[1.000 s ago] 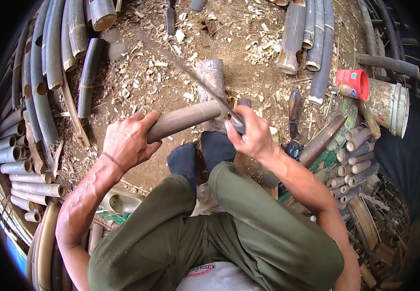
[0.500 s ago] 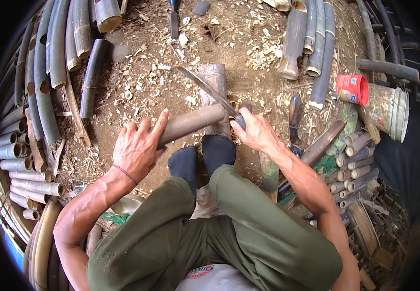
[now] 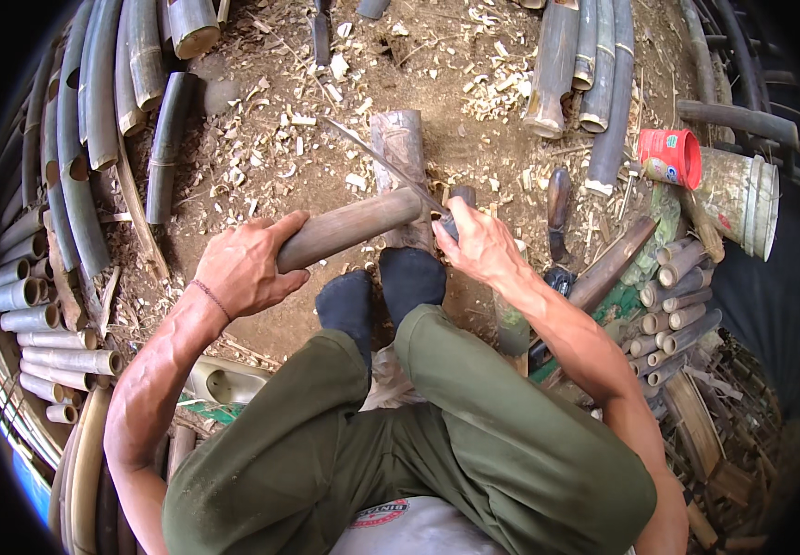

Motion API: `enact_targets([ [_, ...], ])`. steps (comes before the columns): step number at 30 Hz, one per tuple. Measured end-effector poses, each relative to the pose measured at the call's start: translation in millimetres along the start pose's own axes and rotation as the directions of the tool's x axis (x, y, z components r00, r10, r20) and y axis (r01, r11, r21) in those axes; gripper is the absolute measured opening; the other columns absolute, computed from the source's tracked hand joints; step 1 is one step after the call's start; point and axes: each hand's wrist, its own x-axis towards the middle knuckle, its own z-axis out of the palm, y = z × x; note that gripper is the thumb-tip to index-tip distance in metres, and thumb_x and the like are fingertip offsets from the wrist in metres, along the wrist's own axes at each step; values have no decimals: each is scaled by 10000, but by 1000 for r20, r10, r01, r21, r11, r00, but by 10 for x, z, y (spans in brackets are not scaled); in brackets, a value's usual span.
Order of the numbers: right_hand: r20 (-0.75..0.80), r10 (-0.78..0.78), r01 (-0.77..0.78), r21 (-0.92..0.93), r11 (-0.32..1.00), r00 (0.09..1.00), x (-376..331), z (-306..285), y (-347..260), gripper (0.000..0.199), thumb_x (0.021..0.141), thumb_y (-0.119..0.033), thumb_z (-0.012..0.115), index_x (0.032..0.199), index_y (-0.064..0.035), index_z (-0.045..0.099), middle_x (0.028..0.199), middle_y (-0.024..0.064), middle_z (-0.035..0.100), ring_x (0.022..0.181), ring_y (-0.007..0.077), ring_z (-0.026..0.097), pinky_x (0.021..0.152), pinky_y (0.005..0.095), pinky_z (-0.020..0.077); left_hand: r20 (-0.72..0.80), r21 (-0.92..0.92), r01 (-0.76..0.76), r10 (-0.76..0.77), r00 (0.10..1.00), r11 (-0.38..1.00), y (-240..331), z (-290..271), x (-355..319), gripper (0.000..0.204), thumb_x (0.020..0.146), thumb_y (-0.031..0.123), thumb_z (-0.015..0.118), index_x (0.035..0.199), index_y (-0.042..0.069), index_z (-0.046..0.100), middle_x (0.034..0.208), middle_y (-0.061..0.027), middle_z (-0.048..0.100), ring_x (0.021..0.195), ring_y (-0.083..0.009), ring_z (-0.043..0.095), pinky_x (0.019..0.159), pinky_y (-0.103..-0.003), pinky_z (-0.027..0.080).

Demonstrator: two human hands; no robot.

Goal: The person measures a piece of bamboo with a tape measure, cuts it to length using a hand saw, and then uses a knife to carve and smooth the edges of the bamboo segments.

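My left hand [image 3: 247,264] wraps round the near-left end of a brown bamboo tube [image 3: 344,228], thumb below and fingers over the top. The tube's far end lies over a log block [image 3: 398,153] on the ground, just ahead of my dark-socked feet [image 3: 412,282]. In my right hand [image 3: 479,240] is the dark handle of a long narrow blade [image 3: 377,157]. The blade slants up and left, crossing just beyond the tube's end; whether it touches the tube, or has teeth, I cannot make out.
Long bamboo poles [image 3: 95,83] lie at the left, more [image 3: 557,65] at the far right. Short cut tubes [image 3: 30,319] are stacked on both sides. A dark-handled tool [image 3: 558,203], a red tub [image 3: 668,157] and a whitish bucket [image 3: 738,199] stand or lie right. Chips litter the dirt.
My left hand has shifted slightly left and down along the tube, and its raised forefinger has folded in. The blade has turned more edge-on and moved a little left.
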Motion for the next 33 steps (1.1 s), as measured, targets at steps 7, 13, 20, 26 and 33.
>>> enact_targets([
  [7, -496, -217, 377, 250, 892, 841, -75, -172, -318, 320, 889, -165, 711, 1095, 16, 546, 762, 165, 649, 632, 285, 685, 536, 394, 541, -53, -25, 17, -19, 998, 1000, -12, 14, -48, 699, 735, 316, 746, 1383, 159, 536, 1100, -169, 689, 959, -378, 673, 839, -480, 536],
  [13, -18, -12, 16, 224, 974, 1000, 124, -240, -90, 369, 954, -290, 620, 1097, 36, 521, 794, 236, 655, 692, 371, 693, 558, 447, 535, -156, 65, 28, -18, 988, 997, 26, 33, -38, 742, 724, 262, 782, 1409, 170, 513, 990, -138, 644, 892, -345, 663, 775, -452, 538],
  [20, -160, -107, 107, -12, 994, 981, -7, 93, 52, 328, 963, -300, 612, 1078, -5, 525, 761, 229, 648, 680, 368, 699, 572, 434, 549, -336, 279, -2, 99, 937, 960, 114, 310, -148, 801, 742, 196, 798, 1464, 207, 453, 988, -94, 568, 917, -287, 584, 845, -408, 485],
  [26, -5, 64, -60, 250, 966, 998, 52, -218, -77, 347, 956, -303, 613, 1113, -7, 526, 791, 243, 653, 711, 440, 670, 626, 478, 540, -221, 214, 27, 22, 975, 977, 66, 334, -162, 810, 786, 297, 776, 1485, 122, 406, 1035, -161, 557, 969, -339, 564, 906, -432, 458],
  [33, -501, -231, 379, 214, 900, 834, -42, -182, -288, 333, 948, -273, 630, 1120, -4, 538, 815, 205, 653, 680, 375, 682, 551, 398, 541, -65, 37, 44, -42, 997, 998, 123, 60, -72, 618, 764, 340, 775, 1297, 126, 546, 1022, -178, 548, 864, -393, 642, 783, -489, 525],
])
